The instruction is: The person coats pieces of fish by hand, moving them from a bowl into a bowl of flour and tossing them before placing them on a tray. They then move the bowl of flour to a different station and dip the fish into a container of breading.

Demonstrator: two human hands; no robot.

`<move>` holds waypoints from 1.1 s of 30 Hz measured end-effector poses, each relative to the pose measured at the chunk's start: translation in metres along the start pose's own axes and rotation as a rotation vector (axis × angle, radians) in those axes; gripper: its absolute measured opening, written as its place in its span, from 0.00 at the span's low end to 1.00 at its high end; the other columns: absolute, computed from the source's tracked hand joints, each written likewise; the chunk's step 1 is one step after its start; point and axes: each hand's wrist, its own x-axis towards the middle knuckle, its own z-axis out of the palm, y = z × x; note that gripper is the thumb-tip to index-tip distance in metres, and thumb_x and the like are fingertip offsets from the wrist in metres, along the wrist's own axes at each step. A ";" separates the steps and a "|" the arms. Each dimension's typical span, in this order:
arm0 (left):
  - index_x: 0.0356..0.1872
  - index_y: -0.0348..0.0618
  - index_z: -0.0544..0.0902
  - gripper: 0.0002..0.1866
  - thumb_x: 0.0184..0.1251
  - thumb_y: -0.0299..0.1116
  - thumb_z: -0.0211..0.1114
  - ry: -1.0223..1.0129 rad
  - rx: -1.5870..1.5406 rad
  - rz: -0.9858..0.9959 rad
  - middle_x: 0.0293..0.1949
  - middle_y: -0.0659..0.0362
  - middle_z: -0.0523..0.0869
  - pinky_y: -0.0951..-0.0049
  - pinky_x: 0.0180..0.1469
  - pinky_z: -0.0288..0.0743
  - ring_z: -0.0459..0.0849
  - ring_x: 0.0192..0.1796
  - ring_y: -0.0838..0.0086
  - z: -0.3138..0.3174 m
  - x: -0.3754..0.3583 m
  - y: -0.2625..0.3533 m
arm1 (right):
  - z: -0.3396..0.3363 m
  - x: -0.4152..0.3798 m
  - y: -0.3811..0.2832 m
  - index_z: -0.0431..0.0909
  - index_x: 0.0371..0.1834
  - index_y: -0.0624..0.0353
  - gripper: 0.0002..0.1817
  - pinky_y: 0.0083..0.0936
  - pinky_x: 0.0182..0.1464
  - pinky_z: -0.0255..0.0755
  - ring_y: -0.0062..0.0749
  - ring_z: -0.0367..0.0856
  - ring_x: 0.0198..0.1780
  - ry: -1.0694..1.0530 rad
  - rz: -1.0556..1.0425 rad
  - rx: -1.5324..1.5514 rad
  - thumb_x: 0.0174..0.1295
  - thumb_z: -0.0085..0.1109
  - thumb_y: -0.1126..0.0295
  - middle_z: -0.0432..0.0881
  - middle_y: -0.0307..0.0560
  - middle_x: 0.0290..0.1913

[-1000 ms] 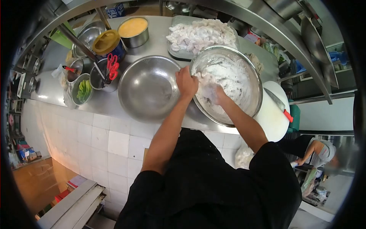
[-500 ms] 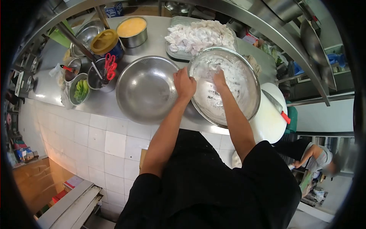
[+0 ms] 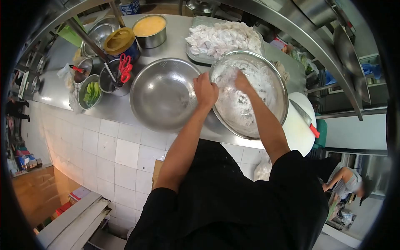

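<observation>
My left hand (image 3: 206, 90) is closed on the left rim of a wide metal bowl (image 3: 266, 121) coated inside with white powder. Inside that bowl is my right hand (image 3: 242, 82), blurred by motion at the upper left of the powder (image 3: 259, 77); its fingers cannot be made out. Left of my left hand stands an empty steel bowl (image 3: 164, 96) with small holes near its rim. Behind the powder bowl, a tray (image 3: 196, 54) holds a heap of white-coated pieces (image 3: 225, 38).
A red-handled knife (image 3: 304, 114) lies on a round white board (image 3: 296, 133) at the right. Red scissors (image 3: 125, 68), a bowl of green slices (image 3: 91, 93) and a pot of orange liquid (image 3: 150, 31) stand left. Another person (image 3: 348, 181) is at the far right.
The whole view has shifted slightly, with the counter's items a little further right. My right hand has moved a little within the bowl, while my left hand stays on the rim.
</observation>
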 end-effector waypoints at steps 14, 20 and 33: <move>0.47 0.32 0.74 0.21 0.48 0.22 0.56 -0.008 -0.036 -0.051 0.46 0.44 0.78 0.55 0.52 0.65 0.72 0.49 0.49 0.004 -0.007 0.001 | 0.031 -0.052 0.016 0.71 0.56 0.51 0.29 0.51 0.61 0.61 0.62 0.58 0.64 -0.148 -0.398 -0.831 0.46 0.63 0.66 0.64 0.51 0.64; 0.46 0.32 0.74 0.20 0.48 0.22 0.57 -0.040 -0.060 -0.077 0.45 0.44 0.77 0.55 0.53 0.65 0.72 0.49 0.49 -0.002 -0.007 0.008 | -0.021 0.038 0.025 0.73 0.53 0.59 0.26 0.33 0.47 0.73 0.43 0.78 0.44 -0.042 -0.113 -0.124 0.47 0.65 0.69 0.78 0.53 0.48; 0.47 0.31 0.73 0.20 0.48 0.22 0.57 0.085 -0.067 -0.087 0.46 0.43 0.77 0.56 0.53 0.65 0.71 0.48 0.49 0.000 -0.014 -0.001 | 0.040 -0.072 0.017 0.62 0.64 0.60 0.36 0.47 0.70 0.43 0.58 0.55 0.67 -0.321 -0.541 -0.678 0.52 0.58 0.57 0.61 0.65 0.64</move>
